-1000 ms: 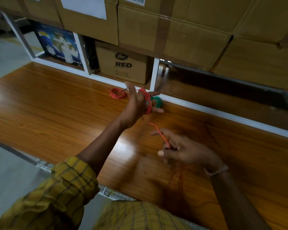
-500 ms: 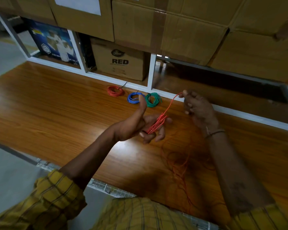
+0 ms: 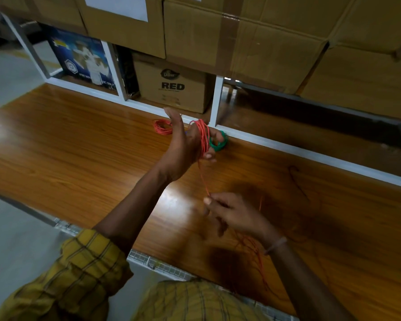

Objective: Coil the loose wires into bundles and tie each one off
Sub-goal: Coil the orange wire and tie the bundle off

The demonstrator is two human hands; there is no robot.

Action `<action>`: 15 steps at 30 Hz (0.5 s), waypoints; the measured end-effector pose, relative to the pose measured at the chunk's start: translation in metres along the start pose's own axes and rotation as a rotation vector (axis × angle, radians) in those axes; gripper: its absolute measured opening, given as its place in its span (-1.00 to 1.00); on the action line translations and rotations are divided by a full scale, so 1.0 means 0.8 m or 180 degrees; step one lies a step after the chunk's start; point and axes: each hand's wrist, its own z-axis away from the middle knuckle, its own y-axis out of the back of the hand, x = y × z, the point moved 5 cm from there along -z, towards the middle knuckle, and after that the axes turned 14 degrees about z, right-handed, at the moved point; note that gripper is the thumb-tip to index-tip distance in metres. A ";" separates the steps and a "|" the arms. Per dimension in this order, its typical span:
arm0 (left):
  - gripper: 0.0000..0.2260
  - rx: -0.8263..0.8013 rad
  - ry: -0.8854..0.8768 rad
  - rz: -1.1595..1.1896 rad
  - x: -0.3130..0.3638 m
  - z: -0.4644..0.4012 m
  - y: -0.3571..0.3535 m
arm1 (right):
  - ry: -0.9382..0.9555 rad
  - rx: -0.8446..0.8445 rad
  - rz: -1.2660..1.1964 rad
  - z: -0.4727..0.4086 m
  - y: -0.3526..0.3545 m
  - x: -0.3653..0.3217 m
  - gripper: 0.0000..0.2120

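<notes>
- Orange wire (image 3: 203,137): several turns wound round the fingers of the left hand (image 3: 185,144); loops run roughly upright across the fingers. One strand drops from the loops down toward the camera to the right hand (image 3: 234,212), long axis near-vertical in frame, held above the table (image 3: 79,144).
- L. hand: raised, forearm reaching up from lower left, thumb extended upward, fingers curled round the wound turns, holding them.
- R. hand: lower and nearer the camera, palm down; thumb and forefinger pinch the strand at its lower end, narrow grip. Thin band on the wrist.
- Loose wire tangle (image 3: 252,251): slack orange wire lying on the table under and behind the r. wrist, blurred; strand count cannot be told.
- Finished coils at the table's far edge: 1 red coil (image 3: 162,127) left of the l. hand, 1 green coil (image 3: 219,142) partly hidden behind its fingers. Both lie flat.
- Dark wire (image 3: 298,181): 1 thin strand lying on the table, right of centre.
- Background: shelf frame (image 3: 214,100) with cardboard boxes (image 3: 171,86); yellow checked sleeve (image 3: 88,262).
</notes>
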 end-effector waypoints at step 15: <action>0.21 -0.0551 0.0601 -0.1873 -0.051 0.035 -0.002 | 0.0908 0.0966 -0.1811 0.010 0.183 -0.036 -0.73</action>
